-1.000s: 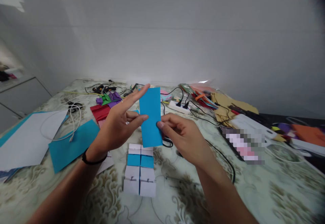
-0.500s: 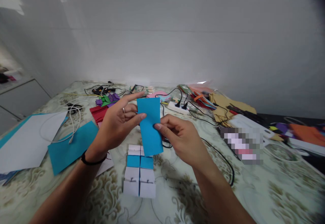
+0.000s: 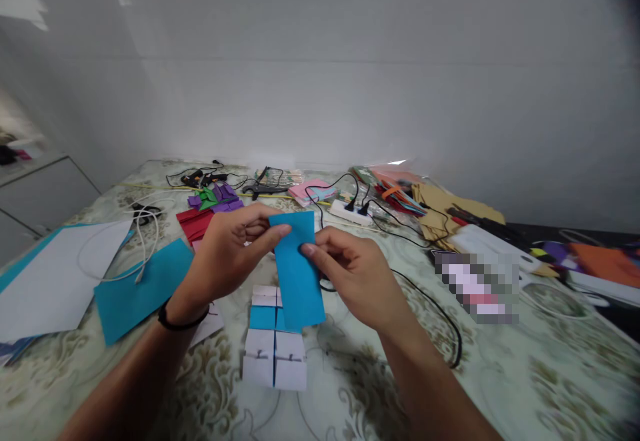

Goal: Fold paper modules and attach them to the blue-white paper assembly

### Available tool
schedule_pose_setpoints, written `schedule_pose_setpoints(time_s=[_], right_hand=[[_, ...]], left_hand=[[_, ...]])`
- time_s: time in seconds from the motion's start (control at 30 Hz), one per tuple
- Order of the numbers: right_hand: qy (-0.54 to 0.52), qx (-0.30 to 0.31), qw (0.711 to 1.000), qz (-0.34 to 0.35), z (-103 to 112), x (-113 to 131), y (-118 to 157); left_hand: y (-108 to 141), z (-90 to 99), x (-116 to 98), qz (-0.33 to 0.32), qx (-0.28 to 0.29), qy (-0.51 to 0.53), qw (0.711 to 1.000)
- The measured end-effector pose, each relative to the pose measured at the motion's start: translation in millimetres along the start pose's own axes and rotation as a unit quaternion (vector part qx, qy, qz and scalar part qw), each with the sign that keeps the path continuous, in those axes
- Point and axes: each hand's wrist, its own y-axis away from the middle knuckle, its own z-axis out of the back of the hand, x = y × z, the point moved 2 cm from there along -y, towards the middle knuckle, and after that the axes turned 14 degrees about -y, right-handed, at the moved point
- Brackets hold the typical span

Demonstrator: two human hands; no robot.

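Note:
A rectangular piece of blue paper is held up over the table, its long side nearly upright. My left hand pinches its upper left edge, thumb in front and fingers behind. At the right edge, my right hand grips it between thumb and fingers. Below and partly behind the paper lies a folded white and blue paper piece with a dark blue line down its middle. A larger blue sheet rests left of my left forearm.
White sheets and a white cable lie at the left. Red folded paper and purple strips sit behind my left hand. A power strip with black cords stands beyond my right hand. A phone lies right.
The blue paper has come down slightly, its lower end now covering more of the folded piece. My left hand's raised index finger has curled down behind the paper.

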Motion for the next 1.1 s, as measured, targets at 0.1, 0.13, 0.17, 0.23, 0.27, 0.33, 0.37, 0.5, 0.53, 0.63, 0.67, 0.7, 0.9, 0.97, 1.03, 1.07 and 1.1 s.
schedule_pose_setpoints(time_s=[0.1,0.13,0.17,0.23,0.27,0.33,0.37,0.5,0.53,0.63,0.67,0.7,0.9,0.97,1.03,1.07,1.1], right_hand=[[0.002,-0.003,1.000,0.002,-0.2,0.8,0.5],[0.005,-0.010,1.000,0.006,0.0,1.5,0.6],[0.007,-0.017,1.000,0.009,0.2,2.2,0.8],[0.008,-0.022,1.000,0.009,0.4,3.5,1.2],[0.007,-0.021,1.000,0.007,0.2,4.0,1.4],[0.002,-0.015,1.000,0.003,-0.2,4.6,1.8],[-0.001,-0.010,1.000,0.000,-0.5,4.6,2.0],[-0.010,0.003,1.000,-0.002,-2.1,3.3,2.4],[-0.009,0.000,1.000,0.003,-2.3,3.1,2.7],[0.005,-0.016,0.999,0.028,-2.2,3.4,4.2],[0.010,-0.019,0.999,0.034,-2.2,3.8,4.8],[0.016,-0.019,0.999,0.039,-2.3,4.3,5.2],[0.012,-0.013,0.999,0.029,-4.2,4.2,4.2],[-0.006,-0.027,0.999,0.031,-4.0,3.1,3.7],[-0.013,-0.036,0.998,0.051,-3.4,2.8,4.1],[-0.011,-0.035,0.997,0.062,-3.2,2.9,4.5],[-0.007,-0.031,0.997,0.071,-3.0,3.0,5.0]], left_hand=[[0.0,0.9,0.6,-0.013,-0.002,-0.017,1.000],[0.4,0.6,0.8,-0.012,0.003,-0.014,1.000],[0.8,0.2,0.9,-0.009,0.009,-0.009,1.000],[1.4,-0.8,0.8,0.001,0.021,0.003,1.000],[1.5,-1.2,0.4,0.004,0.027,0.007,1.000],[1.1,-1.4,-1.0,0.001,0.034,0.009,0.999],[0.7,-1.1,-1.9,-0.004,0.034,0.006,0.999],[-0.1,1.3,-4.4,-0.019,0.030,-0.018,0.999],[0.0,1.6,-4.9,-0.024,0.032,-0.023,0.999],[0.5,1.6,-6.8,-0.038,0.039,-0.034,0.998],[0.6,1.3,-7.5,-0.041,0.041,-0.034,0.998],[0.6,1.1,-8.3,-0.042,0.042,-0.032,0.998],[-0.2,1.9,-11.3,-0.050,0.032,-0.067,0.996],[0.1,2.1,-10.8,-0.051,0.031,-0.077,0.995],[0.7,1.4,-10.0,-0.052,0.039,-0.078,0.995],[1.1,0.8,-9.8,-0.052,0.045,-0.075,0.995],[1.4,0.0,-9.7,-0.051,0.051,-0.070,0.995]])
